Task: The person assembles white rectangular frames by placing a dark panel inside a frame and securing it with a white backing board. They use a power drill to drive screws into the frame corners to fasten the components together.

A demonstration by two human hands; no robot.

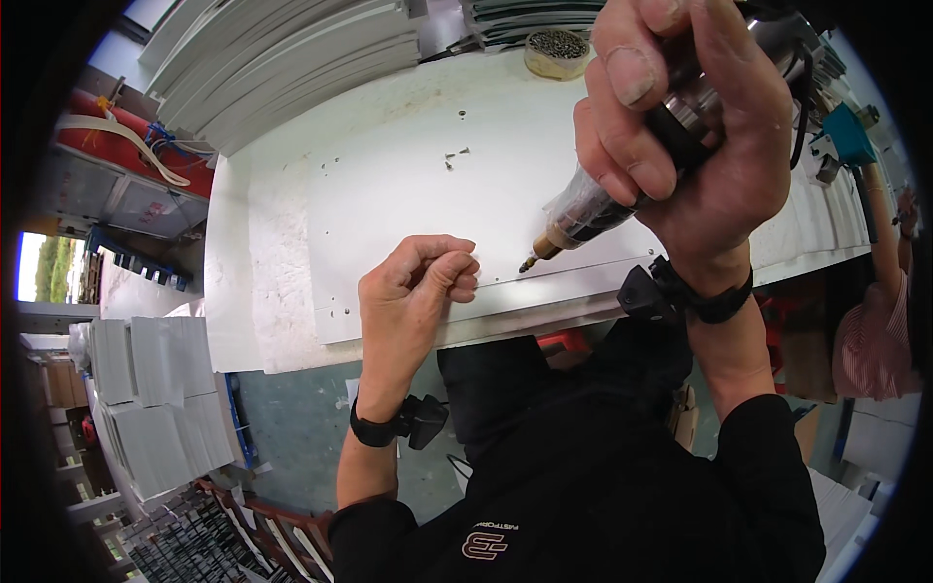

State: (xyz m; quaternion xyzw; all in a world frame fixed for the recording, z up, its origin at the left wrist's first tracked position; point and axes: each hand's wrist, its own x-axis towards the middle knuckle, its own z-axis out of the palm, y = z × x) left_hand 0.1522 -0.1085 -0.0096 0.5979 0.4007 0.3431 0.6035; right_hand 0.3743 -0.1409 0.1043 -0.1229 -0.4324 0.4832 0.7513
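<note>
My right hand (695,126) is wrapped round an electric screwdriver (583,209), whose front is covered in clear film. Its bit points down and left, over the near part of a white panel (389,204) with small holes in it. Left of the bit, my left hand (418,277) is closed in a pinch just above the panel. Whatever sits between its fingertips is too hidden to make out. A few loose screws (450,157) lie on the panel beyond my left hand.
A round tub of screws (557,53) stands at the table's far side. Stacked white panels (292,58) rise at the far left, with more white stacks (160,398) beyond the table's left edge. Another person's striped sleeve (875,335) shows at the far right.
</note>
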